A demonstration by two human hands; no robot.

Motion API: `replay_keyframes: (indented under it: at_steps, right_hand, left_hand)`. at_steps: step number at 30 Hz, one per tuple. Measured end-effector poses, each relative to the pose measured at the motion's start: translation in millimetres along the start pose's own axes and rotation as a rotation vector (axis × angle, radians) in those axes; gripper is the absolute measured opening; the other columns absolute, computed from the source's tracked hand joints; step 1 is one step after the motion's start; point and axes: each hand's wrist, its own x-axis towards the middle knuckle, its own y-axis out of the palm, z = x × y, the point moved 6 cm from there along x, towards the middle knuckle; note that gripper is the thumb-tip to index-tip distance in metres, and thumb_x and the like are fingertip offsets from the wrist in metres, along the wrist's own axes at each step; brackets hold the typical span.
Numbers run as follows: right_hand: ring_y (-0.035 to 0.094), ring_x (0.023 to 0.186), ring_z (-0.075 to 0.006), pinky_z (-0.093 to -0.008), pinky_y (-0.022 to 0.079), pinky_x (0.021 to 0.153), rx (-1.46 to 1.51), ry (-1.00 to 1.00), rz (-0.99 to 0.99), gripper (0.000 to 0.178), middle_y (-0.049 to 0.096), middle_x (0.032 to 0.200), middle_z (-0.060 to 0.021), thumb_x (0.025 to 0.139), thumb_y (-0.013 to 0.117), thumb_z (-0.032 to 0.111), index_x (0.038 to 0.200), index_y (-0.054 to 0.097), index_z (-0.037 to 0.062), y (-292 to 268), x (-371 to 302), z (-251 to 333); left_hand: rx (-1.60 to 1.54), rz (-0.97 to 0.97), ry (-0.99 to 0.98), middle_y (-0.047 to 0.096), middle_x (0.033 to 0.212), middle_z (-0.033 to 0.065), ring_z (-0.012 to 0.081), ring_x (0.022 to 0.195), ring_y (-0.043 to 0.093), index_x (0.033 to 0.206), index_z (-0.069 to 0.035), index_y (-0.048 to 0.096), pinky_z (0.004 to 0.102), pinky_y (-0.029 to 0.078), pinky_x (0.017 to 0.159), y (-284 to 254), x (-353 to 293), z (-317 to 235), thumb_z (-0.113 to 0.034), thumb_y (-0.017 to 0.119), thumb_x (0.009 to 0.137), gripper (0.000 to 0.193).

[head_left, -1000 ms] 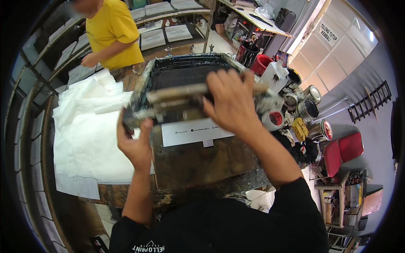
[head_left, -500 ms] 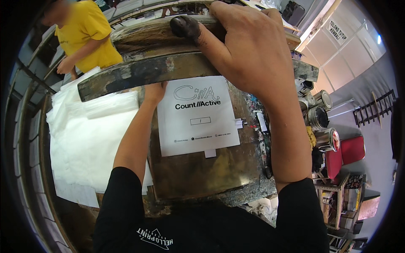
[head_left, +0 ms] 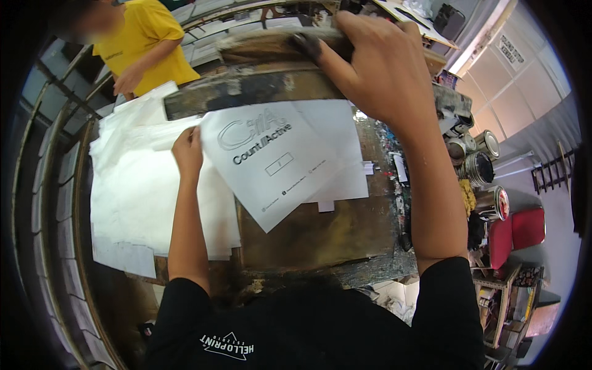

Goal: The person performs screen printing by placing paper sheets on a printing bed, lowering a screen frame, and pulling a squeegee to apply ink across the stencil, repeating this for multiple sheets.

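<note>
The printed white sheet [head_left: 271, 166] lies tilted on the stained brown tabletop [head_left: 320, 234], its left edge pinched by the left hand [head_left: 188, 151]. The right hand [head_left: 382, 68] is closed around the ink-caked wooden screen frame [head_left: 246, 92], raised at the far side. If that grip slips, the frame could drop and smear the thin paper. Plain sheets [head_left: 135, 197] are stacked left; metal ink tins [head_left: 478, 160] stand right.

I'm seeing a white printed sheet [head_left: 277, 161] with black and grey lettering, white stacked paper [head_left: 135, 197], brown stained board [head_left: 320, 237], co-worker's yellow shirt [head_left: 151, 37], red stool [head_left: 527, 227]
</note>
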Motion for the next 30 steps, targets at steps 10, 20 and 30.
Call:
replay_keyframes:
  at_steps: [10,20,30]
  right_hand:
    - [0.067,0.103,-0.0385,-0.0482,0.04,0.095,0.028,0.014,0.009,0.04,0.073,0.102,-0.0185,0.099,0.069,0.04,0.109,0.068,0.0017,-0.4,-20.9,12.2]
    - [0.066,0.101,-0.0408,-0.0494,0.041,0.096,0.018,0.002,0.03,0.04,0.07,0.099,-0.0207,0.099,0.068,0.038,0.114,0.067,0.0007,1.6,-33.3,14.8]
    - [0.069,0.104,-0.0392,-0.0501,0.041,0.1,-0.009,0.061,0.086,0.048,0.074,0.104,-0.0212,0.1,0.066,0.045,0.12,0.071,0.0015,4.6,-16.9,7.9]
  left_hand:
    - [0.219,-0.496,-0.132,0.079,0.089,0.0141,0.0216,0.076,0.071,0.11,0.005,0.08,0.0356,0.056,0.074,-241.2,-77.9,111.4,-0.024,0.068,0.108,0.031]
    - [0.757,-0.357,0.147,0.054,0.153,0.0321,0.0476,0.146,0.05,0.157,-0.005,0.055,0.056,0.037,0.124,-232.8,-123.4,48.2,-0.03,0.071,0.105,0.06]
    - [0.677,0.68,0.428,0.036,0.176,0.0091,0.0335,0.166,0.022,0.167,-0.009,0.042,0.0733,-0.003,0.13,-46.6,-202.1,-54.9,-0.046,0.046,0.112,0.066]
